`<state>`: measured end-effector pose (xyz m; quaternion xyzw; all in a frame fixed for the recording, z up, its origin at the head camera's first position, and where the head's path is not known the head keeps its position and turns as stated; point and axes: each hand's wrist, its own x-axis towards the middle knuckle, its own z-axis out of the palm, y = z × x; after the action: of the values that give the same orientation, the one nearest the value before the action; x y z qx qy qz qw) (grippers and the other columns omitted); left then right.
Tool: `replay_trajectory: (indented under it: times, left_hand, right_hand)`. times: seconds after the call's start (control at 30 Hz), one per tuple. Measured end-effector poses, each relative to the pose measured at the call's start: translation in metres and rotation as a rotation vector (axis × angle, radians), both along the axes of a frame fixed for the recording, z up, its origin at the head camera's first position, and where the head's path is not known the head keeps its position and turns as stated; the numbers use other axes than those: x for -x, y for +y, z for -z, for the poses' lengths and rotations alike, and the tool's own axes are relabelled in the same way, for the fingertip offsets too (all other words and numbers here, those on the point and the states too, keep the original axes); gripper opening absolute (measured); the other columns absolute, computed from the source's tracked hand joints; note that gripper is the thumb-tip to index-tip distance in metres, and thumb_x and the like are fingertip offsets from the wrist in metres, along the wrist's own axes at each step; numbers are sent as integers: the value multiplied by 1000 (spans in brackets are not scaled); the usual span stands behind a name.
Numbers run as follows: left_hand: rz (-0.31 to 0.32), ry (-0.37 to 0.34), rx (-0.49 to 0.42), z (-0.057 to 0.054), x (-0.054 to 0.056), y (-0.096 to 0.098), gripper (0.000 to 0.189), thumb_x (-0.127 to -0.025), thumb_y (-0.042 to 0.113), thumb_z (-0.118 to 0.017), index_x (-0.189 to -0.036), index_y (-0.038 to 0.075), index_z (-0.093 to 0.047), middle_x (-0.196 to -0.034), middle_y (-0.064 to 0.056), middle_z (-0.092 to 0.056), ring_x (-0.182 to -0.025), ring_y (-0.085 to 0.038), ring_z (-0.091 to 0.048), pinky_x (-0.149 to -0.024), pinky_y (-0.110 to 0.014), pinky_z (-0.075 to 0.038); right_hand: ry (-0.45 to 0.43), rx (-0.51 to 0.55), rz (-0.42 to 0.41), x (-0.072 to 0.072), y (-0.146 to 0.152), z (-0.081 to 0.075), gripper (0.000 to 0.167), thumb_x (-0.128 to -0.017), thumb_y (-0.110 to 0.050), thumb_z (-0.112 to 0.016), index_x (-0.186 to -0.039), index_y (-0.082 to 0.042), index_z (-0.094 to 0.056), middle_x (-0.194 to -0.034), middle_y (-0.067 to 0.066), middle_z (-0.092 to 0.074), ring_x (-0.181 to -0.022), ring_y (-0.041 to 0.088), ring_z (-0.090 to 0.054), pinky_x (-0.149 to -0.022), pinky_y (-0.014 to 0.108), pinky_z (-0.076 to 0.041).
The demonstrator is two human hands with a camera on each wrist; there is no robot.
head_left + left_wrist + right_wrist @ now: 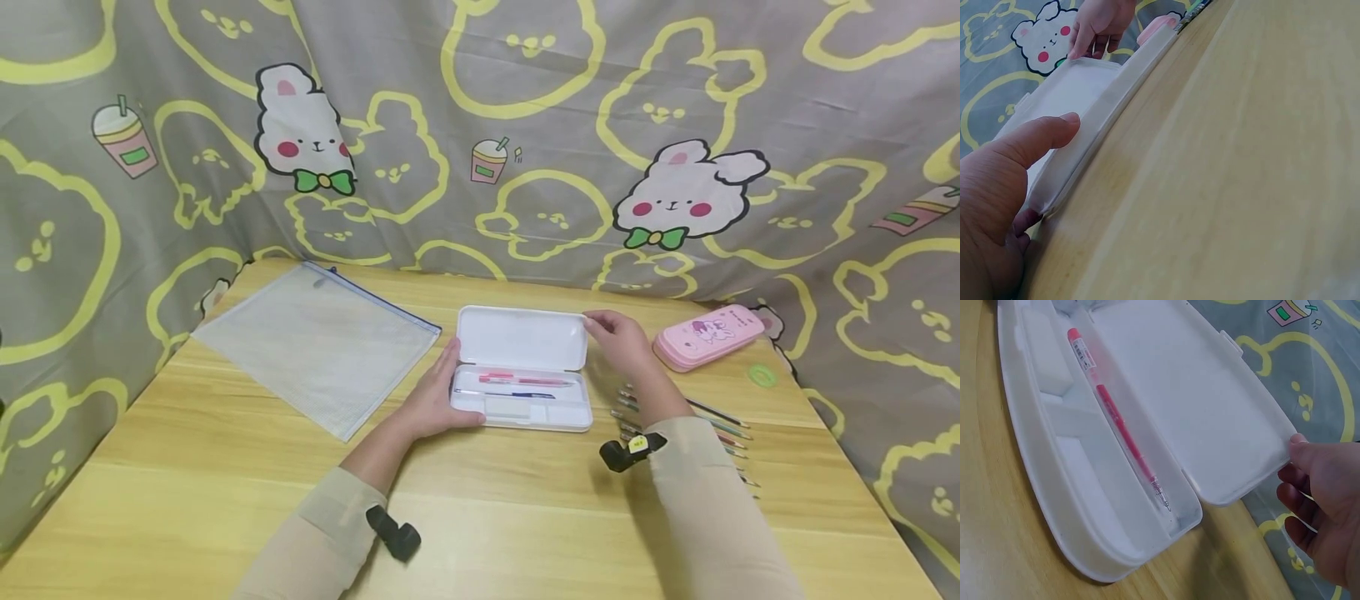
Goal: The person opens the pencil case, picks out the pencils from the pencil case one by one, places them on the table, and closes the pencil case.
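Observation:
A white pencil case lies on the table with its lid tipped back. My left hand grips the case's left side, thumb over the front rim and fingers around the side. At the lid's far right corner, my right hand pinches the edge between thumb and fingers, as the right wrist view shows. Inside the case lie a red pen and a clear pen with a blue grip. A white block, like an eraser, sits in a front compartment.
Left of the case lies a clear mesh zip bag with a blue zipper. A pink pencil case and a small green ring-shaped item are at the right. Several pencils lie partly under my right forearm. A patterned curtain hangs behind the table.

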<state>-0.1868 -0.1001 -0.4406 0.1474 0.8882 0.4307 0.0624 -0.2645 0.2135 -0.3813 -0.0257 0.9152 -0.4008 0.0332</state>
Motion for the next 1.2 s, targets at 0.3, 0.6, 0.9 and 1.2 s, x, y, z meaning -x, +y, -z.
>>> replay_trajectory:
  times: [0.3, 0.6, 0.9, 1.2]
  left_hand:
    - [-29, -28, -109, 3, 0, 2, 142, -63, 30, -91, -157, 14, 13, -166, -9, 1, -148, -32, -26, -124, -48, -16]
    - [-26, -15, -135, 3, -2, 0, 139, -64, 27, -91, -158, 13, 10, -164, -16, -15, -146, -34, -31, -122, -50, -20]
    - [-15, -52, -132, -2, -7, -4, 120, -71, 33, -86, -159, 9, -7, -165, -14, -15, -151, -33, -18, -123, -49, -16]
    - [26, -111, -139, -5, -14, -9, 86, -95, 41, -60, -157, 6, -10, -165, -12, -11, -151, -32, -18, -124, -44, -16]
  right_hand:
    - [76, 68, 7, -20, 11, 3, 46, -101, -38, -51, -130, -4, -60, -128, 20, -62, -113, 26, -59, -97, 40, -50]
    - [158, 229, -67, -52, 19, 14, 35, -97, -20, -60, -121, 5, -63, -112, 13, -68, -90, -12, -57, -82, 7, -48]
    - [80, 339, -177, -83, 26, 27, 31, -95, -15, -64, -116, 7, -63, -123, 9, -66, -101, -10, -59, -86, 11, -51]
    - [84, 249, -195, -90, 25, 36, 23, -90, -16, -70, -104, 2, -67, -135, 22, -58, -126, 26, -56, -109, 33, -44]
